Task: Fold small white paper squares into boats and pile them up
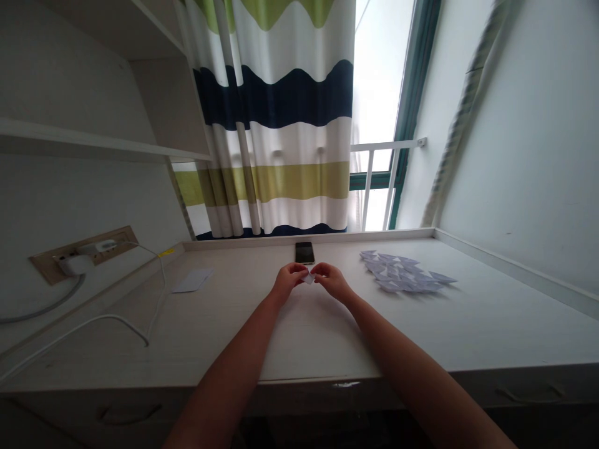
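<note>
White desk (210,330) under a striped curtain (281,181). Far left, chargers (99,247) sit in a wall socket (130,236), a white cable (112,317) trailing over that end. Next, flat white sheets (193,281) lie well apart from my hands, probably parked within reach but out of the way. Middle: my left hand (286,280) pinches one side of a small white paper (307,279) — fingertips together on it — and my right hand (333,282) pinches the other, likely so neither edge slips. Can't tell if it touches the desk. Phone (304,252) just beyond, near the back ledge (248,241). Right: folded paper pieces (405,274) overlap in a loose pile, presumably set aside from my elbows. Room to shift sideways; front edge (309,378) runs between my forearms (246,355), phone and ledge limit forward reach.
</note>
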{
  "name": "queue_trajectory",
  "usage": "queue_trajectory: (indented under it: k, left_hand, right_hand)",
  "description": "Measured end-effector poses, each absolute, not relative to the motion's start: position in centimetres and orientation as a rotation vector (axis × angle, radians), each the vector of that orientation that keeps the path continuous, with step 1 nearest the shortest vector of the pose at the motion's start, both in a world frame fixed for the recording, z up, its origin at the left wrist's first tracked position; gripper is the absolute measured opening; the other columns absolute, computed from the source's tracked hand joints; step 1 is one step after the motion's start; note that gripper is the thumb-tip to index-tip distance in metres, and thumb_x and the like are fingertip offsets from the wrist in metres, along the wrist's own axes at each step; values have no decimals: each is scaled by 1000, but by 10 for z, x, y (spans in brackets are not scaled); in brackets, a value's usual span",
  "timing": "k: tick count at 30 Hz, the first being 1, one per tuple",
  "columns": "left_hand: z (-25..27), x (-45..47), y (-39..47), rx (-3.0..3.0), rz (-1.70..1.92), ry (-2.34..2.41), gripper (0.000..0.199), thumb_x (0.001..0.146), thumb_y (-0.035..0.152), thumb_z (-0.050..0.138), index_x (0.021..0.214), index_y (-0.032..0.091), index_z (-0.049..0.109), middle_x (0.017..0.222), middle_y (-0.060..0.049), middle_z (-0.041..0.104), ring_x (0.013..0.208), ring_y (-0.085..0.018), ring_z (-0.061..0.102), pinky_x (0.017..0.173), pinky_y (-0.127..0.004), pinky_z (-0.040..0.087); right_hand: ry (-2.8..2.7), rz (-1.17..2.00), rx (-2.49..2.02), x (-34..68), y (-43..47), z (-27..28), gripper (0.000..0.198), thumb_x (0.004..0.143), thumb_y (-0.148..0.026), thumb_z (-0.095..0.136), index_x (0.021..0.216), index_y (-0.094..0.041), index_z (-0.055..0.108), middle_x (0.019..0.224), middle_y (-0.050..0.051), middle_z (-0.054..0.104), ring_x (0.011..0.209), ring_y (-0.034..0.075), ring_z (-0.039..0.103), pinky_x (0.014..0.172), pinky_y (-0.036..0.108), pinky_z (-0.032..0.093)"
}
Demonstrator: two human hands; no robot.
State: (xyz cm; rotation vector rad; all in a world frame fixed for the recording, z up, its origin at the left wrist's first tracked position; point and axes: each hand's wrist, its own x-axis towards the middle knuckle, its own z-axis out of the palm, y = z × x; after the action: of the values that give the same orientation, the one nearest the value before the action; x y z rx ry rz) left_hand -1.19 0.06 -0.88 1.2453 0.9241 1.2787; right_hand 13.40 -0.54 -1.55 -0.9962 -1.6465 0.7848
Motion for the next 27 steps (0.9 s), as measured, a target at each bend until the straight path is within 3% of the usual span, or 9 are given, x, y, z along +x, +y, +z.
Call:
queue_trajectory:
  k: [6, 17, 27]
  left_hand:
    - [-7, -10, -2, 1256, 1302, 917, 26, 53, 22, 72, 71, 13, 56, 73, -2, 59, 68, -12, 57, 70, -32, 47]
    - [-7, -9, -2, 1349, 1267, 974, 28, 54, 23, 71, 73, 13, 55, 76, -4, 58, 71, -14, 56, 65, -29, 48]
    - [-6, -7, -3, 1377, 1290, 1042, 18, 56, 15, 64, 71, 13, 54, 76, -2, 57, 65, -12, 55, 58, -25, 46]
  right_hand:
    - [-1718, 609, -1056, 134, -8, -15, 13, 64, -29, 60, 65, -17, 54, 64, 1, 59, 60, 14, 56, 58, 28, 47]
    - [-1721, 538, -1089, 133, -14, -11, 8, 69, -24, 55, 65, -18, 55, 66, 2, 60, 62, 14, 56, 59, 28, 47]
    - [-1751, 516, -1029, 132, -13, -12, 6, 67, -23, 55, 63, -17, 55, 63, 1, 60, 61, 13, 56, 57, 26, 47]
